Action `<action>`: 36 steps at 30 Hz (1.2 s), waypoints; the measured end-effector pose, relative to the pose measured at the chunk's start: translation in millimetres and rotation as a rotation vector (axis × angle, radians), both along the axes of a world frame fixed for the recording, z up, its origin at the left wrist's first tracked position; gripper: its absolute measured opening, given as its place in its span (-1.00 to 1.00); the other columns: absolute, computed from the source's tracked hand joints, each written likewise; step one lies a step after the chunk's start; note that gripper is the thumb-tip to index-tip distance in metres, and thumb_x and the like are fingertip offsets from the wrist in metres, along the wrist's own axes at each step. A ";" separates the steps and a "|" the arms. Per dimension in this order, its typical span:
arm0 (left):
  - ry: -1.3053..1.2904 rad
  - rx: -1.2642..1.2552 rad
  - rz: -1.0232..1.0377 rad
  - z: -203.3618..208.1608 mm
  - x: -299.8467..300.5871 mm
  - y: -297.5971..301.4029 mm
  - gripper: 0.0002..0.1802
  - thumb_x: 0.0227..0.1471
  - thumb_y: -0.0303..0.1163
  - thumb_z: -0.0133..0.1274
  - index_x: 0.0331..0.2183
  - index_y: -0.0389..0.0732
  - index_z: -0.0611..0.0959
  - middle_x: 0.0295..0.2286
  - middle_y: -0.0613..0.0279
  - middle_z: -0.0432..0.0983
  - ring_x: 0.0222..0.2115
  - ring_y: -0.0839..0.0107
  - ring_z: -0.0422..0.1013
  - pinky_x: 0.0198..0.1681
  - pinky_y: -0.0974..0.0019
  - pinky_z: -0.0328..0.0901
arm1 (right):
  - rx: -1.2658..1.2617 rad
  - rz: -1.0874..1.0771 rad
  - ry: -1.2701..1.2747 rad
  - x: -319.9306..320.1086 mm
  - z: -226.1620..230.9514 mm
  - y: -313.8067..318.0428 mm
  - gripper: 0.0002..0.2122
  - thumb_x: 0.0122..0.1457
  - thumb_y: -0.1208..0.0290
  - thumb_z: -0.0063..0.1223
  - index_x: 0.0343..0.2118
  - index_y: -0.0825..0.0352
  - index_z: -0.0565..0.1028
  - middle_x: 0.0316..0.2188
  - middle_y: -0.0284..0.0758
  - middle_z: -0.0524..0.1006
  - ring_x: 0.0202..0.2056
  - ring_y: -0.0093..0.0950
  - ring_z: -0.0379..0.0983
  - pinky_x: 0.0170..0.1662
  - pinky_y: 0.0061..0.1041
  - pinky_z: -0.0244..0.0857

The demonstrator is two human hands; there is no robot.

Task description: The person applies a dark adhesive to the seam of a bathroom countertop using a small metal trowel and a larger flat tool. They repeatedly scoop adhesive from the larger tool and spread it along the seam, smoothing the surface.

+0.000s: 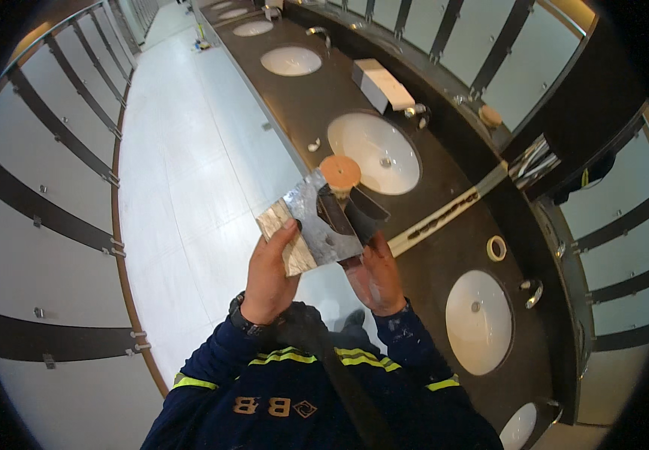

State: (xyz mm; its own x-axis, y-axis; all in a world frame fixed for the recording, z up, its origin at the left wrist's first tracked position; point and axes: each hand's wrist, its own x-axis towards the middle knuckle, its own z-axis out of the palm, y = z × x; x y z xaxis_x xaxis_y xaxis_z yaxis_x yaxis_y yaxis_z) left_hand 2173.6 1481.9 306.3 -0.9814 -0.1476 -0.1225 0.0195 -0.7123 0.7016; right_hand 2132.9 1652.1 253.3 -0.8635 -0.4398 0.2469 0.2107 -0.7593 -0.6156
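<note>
My left hand (270,270) grips the pale, streaked handle (287,238) of a wide metal putty knife, its thumb on top. The grey metal blade (323,225) carries smears and a patch of dark paste (332,214). Close beside it, my right hand (377,276) is closed around a second, dark-bladed scraper (368,216), whose handle is mostly hidden. White dust marks the right palm. Both tools are held in front of my body, near the counter's front edge. Just beyond them, a round orange-topped object (340,172) stands by a sink.
The dark counter (444,277) holds several white oval sinks (375,154) with chrome taps (533,292). A cream strip with dark smears (444,214) crosses it. Nearby are a tape roll (496,248), a box (383,86) and white scraps (314,145). Stall doors (47,270) line the left.
</note>
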 end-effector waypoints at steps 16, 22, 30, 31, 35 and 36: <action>0.223 0.091 -0.194 51.1 39.8 -56.1 -0.53 0.37 -0.25 -0.07 0.19 -0.27 0.39 0.03 0.13 0.51 0.03 0.28 0.48 0.14 0.17 0.37 | 0.885 -0.556 0.312 -24.8 51.5 12.0 -0.76 0.39 0.45 0.01 0.06 0.34 0.48 -0.23 -0.28 0.61 -0.16 -0.44 0.59 -0.10 -0.50 0.43; 0.356 -0.501 0.243 26.8 28.1 -79.0 -0.52 0.41 -0.17 -0.12 0.16 -0.31 0.41 0.04 0.16 0.46 0.03 0.37 0.43 0.11 0.23 0.34 | 0.671 -0.418 0.055 44.9 82.7 -4.2 -0.86 0.43 0.34 -0.02 -0.12 0.30 0.43 -0.38 -0.37 0.58 -0.46 -0.63 0.49 -0.45 -0.64 0.28; 0.506 -0.745 0.263 24.8 32.8 -62.3 -0.67 0.40 -0.29 -0.10 -0.07 -0.38 0.55 -0.28 0.24 0.56 -0.29 0.52 0.44 -0.20 0.38 0.34 | 0.801 -0.345 0.142 45.1 87.9 -28.7 -0.85 0.40 0.35 0.03 -0.17 0.35 0.48 -0.50 -0.35 0.59 -0.54 -0.69 0.44 -0.49 -0.66 0.26; 0.516 -0.743 0.265 31.1 34.0 -55.7 -0.70 0.39 -0.29 -0.09 -0.16 -0.36 0.58 -0.40 0.30 0.52 -0.40 0.56 0.38 -0.32 0.40 0.29 | 0.787 -0.356 0.141 45.7 89.4 -29.6 -0.85 0.40 0.36 0.03 -0.17 0.35 0.48 -0.50 -0.35 0.59 -0.54 -0.69 0.45 -0.50 -0.66 0.26; 0.545 -0.920 0.203 36.4 45.1 -53.2 -0.79 0.33 -0.38 -0.02 -0.26 -0.34 0.60 -0.54 0.21 0.48 -0.57 0.45 0.34 -0.45 0.39 0.26 | 0.728 -0.416 0.116 52.5 109.0 -37.3 -0.86 0.40 0.37 0.03 -0.18 0.34 0.49 -0.48 -0.36 0.59 -0.53 -0.68 0.47 -0.51 -0.67 0.26; 0.563 -0.983 0.181 34.7 47.5 -53.7 -0.81 0.31 -0.40 -0.01 -0.26 -0.33 0.60 -0.54 0.17 0.47 -0.58 0.40 0.34 -0.45 0.38 0.26 | 0.715 -0.436 0.103 54.3 115.9 -38.7 -0.86 0.40 0.37 0.03 -0.18 0.34 0.49 -0.47 -0.36 0.59 -0.52 -0.68 0.48 -0.51 -0.67 0.26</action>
